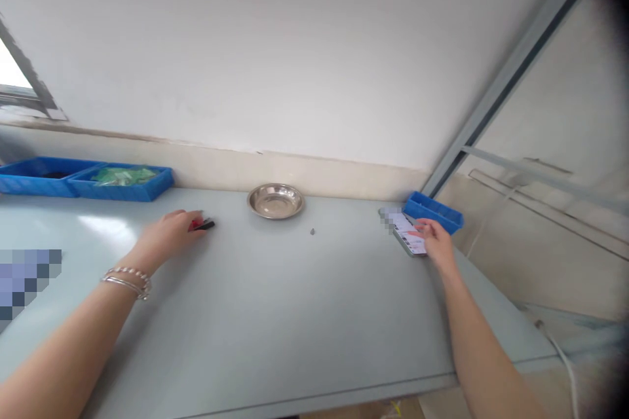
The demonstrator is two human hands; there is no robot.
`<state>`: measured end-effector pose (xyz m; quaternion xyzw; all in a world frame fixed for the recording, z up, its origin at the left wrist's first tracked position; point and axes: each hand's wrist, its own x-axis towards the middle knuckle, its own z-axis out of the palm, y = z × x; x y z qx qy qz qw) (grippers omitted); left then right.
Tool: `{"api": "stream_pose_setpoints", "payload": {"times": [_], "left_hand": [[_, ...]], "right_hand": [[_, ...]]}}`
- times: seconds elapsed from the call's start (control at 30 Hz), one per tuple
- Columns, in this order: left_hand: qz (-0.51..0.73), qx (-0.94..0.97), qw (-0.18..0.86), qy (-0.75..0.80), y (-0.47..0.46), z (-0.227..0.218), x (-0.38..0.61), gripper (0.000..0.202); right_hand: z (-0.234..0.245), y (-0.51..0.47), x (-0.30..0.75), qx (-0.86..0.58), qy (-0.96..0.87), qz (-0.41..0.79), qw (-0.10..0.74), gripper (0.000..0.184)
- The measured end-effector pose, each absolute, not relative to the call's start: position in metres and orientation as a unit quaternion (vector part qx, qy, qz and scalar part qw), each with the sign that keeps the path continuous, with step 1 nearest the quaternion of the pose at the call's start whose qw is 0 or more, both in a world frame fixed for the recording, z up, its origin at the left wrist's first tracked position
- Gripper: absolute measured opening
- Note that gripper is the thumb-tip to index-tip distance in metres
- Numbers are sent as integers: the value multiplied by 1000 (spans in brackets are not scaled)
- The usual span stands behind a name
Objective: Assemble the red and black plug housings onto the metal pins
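Note:
On the left of the table, my left hand (170,236), with bracelets at its wrist, is closed around a small red and black object (204,225). Most of that object is hidden by the fingers, so its kind is unclear. At the right, my right hand (439,245) hovers at or touches the lit screen of a smartphone (401,222), its fingers partly bent and apart. The phone lies flat. Between the hands stands a round shallow metal dish (276,201), and a tiny grey metal piece (312,232) lies just in front of it.
Two blue bins stand at the back left; one blue bin (147,192) holds green plastic packaging (122,175). Another blue bin (432,211) sits behind the phone at the table's right edge. A wall runs behind the table (295,327), with a metal frame (515,75) at right.

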<state>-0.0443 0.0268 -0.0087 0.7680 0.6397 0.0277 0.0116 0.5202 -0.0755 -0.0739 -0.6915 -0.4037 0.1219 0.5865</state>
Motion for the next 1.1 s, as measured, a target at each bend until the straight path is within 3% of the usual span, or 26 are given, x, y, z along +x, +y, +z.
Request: {"api": "stream_pose_setpoints", "payload": {"times": [0.27, 1.1], "left_hand": [[31, 756, 10, 654, 23, -7, -40, 25], [55, 754, 47, 653, 31, -16, -47, 22]], "right_hand": [[-70, -81, 515, -687, -390, 48, 611, 40], [-69, -80, 511, -719, -406, 55, 561, 37]]}}
